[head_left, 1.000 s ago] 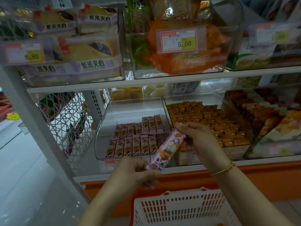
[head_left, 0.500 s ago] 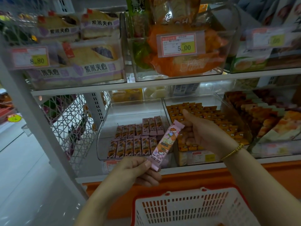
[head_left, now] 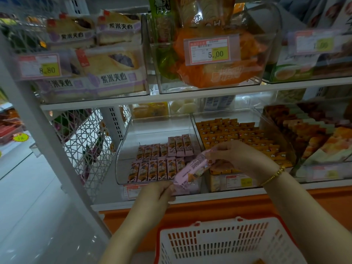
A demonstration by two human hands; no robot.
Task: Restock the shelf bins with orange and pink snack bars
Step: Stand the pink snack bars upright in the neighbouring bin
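Before the bin [head_left: 152, 133], left hand [head_left: 152, 195] pinching pink bar [head_left: 192, 168], right hand [head_left: 240, 155] seemingly gripping

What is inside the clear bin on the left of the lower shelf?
Pink snack bars stand in rows at the front of the bin; its back is bare. The held bar, between the left hand and right hand, covers the front right corner, so that part is hidden.

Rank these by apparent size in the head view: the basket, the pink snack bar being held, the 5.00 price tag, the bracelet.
1. basket, largest, though also nearest the camera
2. 5.00 price tag
3. pink snack bar, narrower than the tag
4. bracelet, smallest
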